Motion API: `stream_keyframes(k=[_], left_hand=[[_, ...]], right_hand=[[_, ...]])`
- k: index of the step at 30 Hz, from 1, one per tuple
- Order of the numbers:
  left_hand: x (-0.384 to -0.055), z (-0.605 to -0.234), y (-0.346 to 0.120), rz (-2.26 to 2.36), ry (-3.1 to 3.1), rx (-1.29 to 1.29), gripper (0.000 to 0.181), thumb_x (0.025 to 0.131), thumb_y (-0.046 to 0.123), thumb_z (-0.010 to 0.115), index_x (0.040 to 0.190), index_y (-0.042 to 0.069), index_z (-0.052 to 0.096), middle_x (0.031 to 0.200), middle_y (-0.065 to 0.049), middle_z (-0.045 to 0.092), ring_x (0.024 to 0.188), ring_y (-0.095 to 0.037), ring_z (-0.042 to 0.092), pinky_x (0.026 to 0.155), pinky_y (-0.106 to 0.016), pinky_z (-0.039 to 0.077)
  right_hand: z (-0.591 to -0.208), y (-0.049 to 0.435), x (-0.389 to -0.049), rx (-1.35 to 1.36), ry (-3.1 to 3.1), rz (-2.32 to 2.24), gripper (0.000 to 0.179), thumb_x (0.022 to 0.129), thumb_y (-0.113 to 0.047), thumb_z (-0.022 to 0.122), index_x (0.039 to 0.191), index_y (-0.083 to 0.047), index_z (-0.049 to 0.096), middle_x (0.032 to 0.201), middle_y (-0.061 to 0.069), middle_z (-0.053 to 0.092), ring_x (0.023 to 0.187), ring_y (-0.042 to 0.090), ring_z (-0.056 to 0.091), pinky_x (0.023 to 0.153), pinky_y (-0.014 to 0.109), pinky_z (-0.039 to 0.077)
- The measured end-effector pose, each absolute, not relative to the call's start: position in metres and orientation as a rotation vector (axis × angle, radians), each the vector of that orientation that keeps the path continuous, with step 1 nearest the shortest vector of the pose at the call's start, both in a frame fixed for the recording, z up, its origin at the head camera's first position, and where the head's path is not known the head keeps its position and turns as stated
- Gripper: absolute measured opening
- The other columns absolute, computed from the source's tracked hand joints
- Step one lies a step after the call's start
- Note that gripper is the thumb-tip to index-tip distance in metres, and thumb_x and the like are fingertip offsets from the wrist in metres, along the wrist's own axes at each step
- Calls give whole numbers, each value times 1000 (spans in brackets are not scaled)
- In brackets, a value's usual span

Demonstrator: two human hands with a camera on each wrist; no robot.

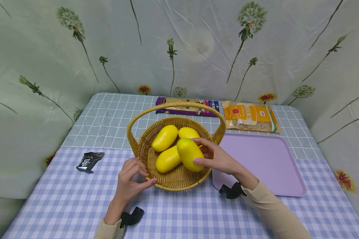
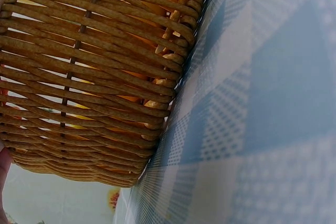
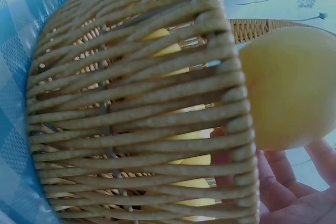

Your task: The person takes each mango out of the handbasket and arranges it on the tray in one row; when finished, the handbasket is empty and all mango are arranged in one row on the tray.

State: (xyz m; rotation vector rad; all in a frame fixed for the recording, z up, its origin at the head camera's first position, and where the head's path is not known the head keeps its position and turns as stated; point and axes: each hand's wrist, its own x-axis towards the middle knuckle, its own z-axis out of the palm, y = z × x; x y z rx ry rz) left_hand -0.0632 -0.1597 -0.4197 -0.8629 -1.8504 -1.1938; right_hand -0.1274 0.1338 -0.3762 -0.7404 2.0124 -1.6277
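A woven wicker basket (image 1: 179, 181) with an arched handle stands on the checked cloth. Inside lie three yellow mangoes, one at the left (image 1: 165, 137), one behind (image 1: 189, 132) and one in front (image 1: 168, 160). My right hand (image 1: 219, 156) holds another mango (image 1: 189, 153), greenish at its top, between thumb and fingers over the basket's right side. In the right wrist view this mango (image 3: 294, 87) shows above the basket rim. My left hand (image 1: 131, 182) grips the rim at the front left, thumb along the front edge. The left wrist view is mostly basket wall (image 2: 79, 87).
Right of the basket lies a lilac tray (image 1: 260, 162). Behind are a purple noodle packet (image 1: 188, 106) and an orange grain bag (image 1: 251, 116). A crumpled black wrapper (image 1: 89, 162) lies at the left. Flowered curtain (image 1: 197, 43) hangs behind the table.
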Motion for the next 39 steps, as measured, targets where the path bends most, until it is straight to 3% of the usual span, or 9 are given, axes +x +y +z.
stream_keyframes(k=[13,22,39], left_hand=[[-65,-432,-164,-1196,-1871,-843,40,80,36,76,64,8,52,71,-3,53,75,-23,49,94,-35,37],[-63,-418,-159,-1205,-1852,-856,39,81,33,76,64,8,51,70,-5,53,73,-24,49,93,-34,38],[-62,-415,-159,-1184,-1880,-835,42,82,37,74,63,7,50,69,-6,53,70,-24,48,92,-34,38]], right_hand=[[-379,157,-113,-831,2007,-1866,48,88,-16,65,128,-4,42,118,15,54,97,29,56,84,37,48],[-376,172,-102,-855,2048,-1894,55,90,-14,62,138,-5,38,130,15,47,106,29,52,91,38,46],[-380,216,-92,-602,2186,-1962,53,86,-1,57,134,-11,38,118,10,51,95,23,52,83,29,50]])
